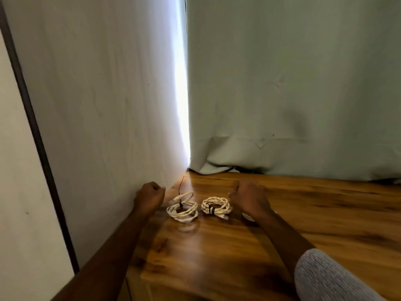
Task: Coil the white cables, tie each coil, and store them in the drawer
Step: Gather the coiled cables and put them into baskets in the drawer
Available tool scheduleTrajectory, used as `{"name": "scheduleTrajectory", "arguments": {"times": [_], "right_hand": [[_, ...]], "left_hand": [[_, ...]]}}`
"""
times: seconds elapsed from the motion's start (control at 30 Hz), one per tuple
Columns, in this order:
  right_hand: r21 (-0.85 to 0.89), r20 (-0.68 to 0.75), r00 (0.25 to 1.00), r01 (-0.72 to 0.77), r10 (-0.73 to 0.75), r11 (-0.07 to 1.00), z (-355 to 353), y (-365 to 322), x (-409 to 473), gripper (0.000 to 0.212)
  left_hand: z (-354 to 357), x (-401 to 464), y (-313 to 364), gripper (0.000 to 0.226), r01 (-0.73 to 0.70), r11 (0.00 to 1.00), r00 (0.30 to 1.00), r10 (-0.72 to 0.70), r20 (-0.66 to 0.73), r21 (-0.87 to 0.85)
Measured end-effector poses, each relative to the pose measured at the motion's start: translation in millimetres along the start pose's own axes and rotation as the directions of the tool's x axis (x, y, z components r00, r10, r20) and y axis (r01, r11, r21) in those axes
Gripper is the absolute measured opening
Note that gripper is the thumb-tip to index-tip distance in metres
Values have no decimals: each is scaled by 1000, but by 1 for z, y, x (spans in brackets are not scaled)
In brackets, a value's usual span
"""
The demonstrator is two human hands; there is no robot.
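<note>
Two coiled white cables lie side by side on the wooden table top. The left coil has a dark tie at its upper left and a loose end looping up behind it. The right coil is bound by a dark tie at its front. My left hand hovers as a curled fist just left of the left coil, holding nothing I can see. My right hand is a curled fist just right of the right coil, apart from it. No drawer is in sight.
A pale curtain hangs behind the table, with a bright gap at its left edge. A white wall runs along the table's left side. A thin dark wire trails near the corner. A small white object peeks out under my right wrist.
</note>
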State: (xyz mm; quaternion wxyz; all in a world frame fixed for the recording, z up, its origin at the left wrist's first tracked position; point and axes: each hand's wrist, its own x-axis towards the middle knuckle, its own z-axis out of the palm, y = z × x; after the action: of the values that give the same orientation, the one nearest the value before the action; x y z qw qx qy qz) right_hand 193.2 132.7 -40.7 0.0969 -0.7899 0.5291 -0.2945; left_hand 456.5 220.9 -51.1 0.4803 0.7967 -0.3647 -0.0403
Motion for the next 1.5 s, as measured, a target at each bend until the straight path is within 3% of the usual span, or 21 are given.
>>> {"name": "scheduleTrajectory", "arguments": {"times": [0.07, 0.3, 0.47, 0.6, 0.83, 0.97, 1.1, 1.3, 1.5], "right_hand": [[-43, 39, 999, -35, 37, 998, 4, -6, 4, 23], [-181, 162, 982, -69, 99, 981, 16, -22, 13, 31], [-196, 217, 965, -106, 149, 975, 19, -27, 20, 25], [-168, 237, 952, -158, 195, 973, 22, -28, 24, 26], [-110, 187, 961, -183, 201, 977, 28, -30, 23, 12], [-66, 114, 977, -175, 181, 982, 26, -29, 19, 13], [49, 7, 981, -193, 193, 980, 12, -23, 18, 13], [270, -119, 965, -195, 234, 943, -21, 5, 15, 17], [347, -213, 925, -230, 316, 909, -60, 56, 3, 20]], "left_hand": [[1, 6, -5, 30, 44, 996, 991, -52, 124, 72], [12, 15, -5, 37, 106, 979, 945, -154, 290, 175], [21, 21, -3, 38, 41, 958, 922, -146, 358, 285], [31, 25, -9, 53, -39, 937, 916, -105, 387, 348], [34, 18, -9, 35, -45, 959, 932, -60, 357, 280], [31, 10, -3, 14, -31, 993, 956, -3, 294, 113], [27, -1, 10, 19, 8, 999, 968, 3, 250, -46], [32, -17, 45, 15, 26, 981, 958, 31, 286, -192], [67, -40, 85, 15, -9, 965, 918, 111, 381, -261]]}}
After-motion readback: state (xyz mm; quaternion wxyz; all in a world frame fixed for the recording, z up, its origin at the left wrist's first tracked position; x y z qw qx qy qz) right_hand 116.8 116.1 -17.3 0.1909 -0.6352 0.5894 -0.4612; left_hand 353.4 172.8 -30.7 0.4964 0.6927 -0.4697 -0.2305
